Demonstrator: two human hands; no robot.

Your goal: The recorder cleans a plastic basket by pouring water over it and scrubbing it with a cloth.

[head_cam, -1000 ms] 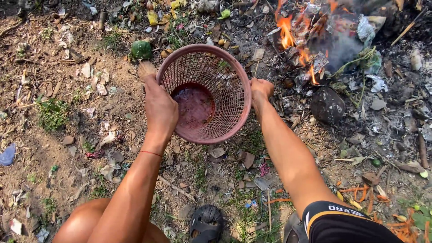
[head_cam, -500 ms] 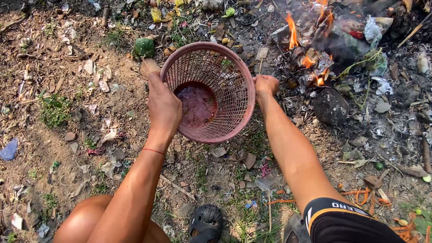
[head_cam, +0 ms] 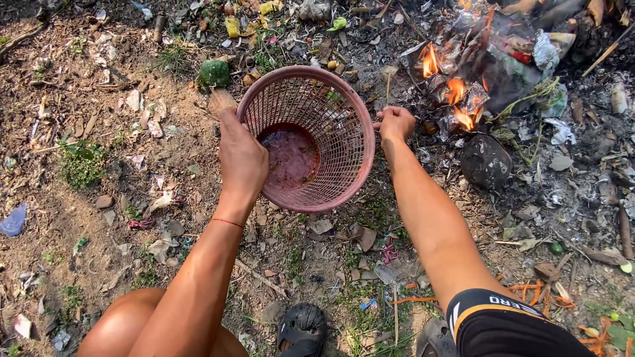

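- Head view: pink mesh basket held tilted above littered ground, mouth turned up toward the camera, reddish solid bottom showing inside.
- Left hand on the near-left rim, fingers clenched over the edge, grasping the basket; thin red band at the wrist.
- Right hand at the right rim, fingers curled in a loose fist touching the edge; whether truly gripping it, cannot tell.
- Burning rubbish pile just beyond the right hand, flames near the knuckles, grey ash and charred scraps all around.
- Green round fruit on the dirt just past the basket's far-left rim, apart from it.
- Dark sandal at the bottom of the picture, below the basket.
- Likely trouble: right hand and forearm close enough to the flames to be scorched by a flare or a gust.
- Plastic mesh near that heat liable to soften or catch if swung nearer the fire.
- Weak right-side hold apt to let the basket twist off the left hand's single firm grasp and drop toward the embers.
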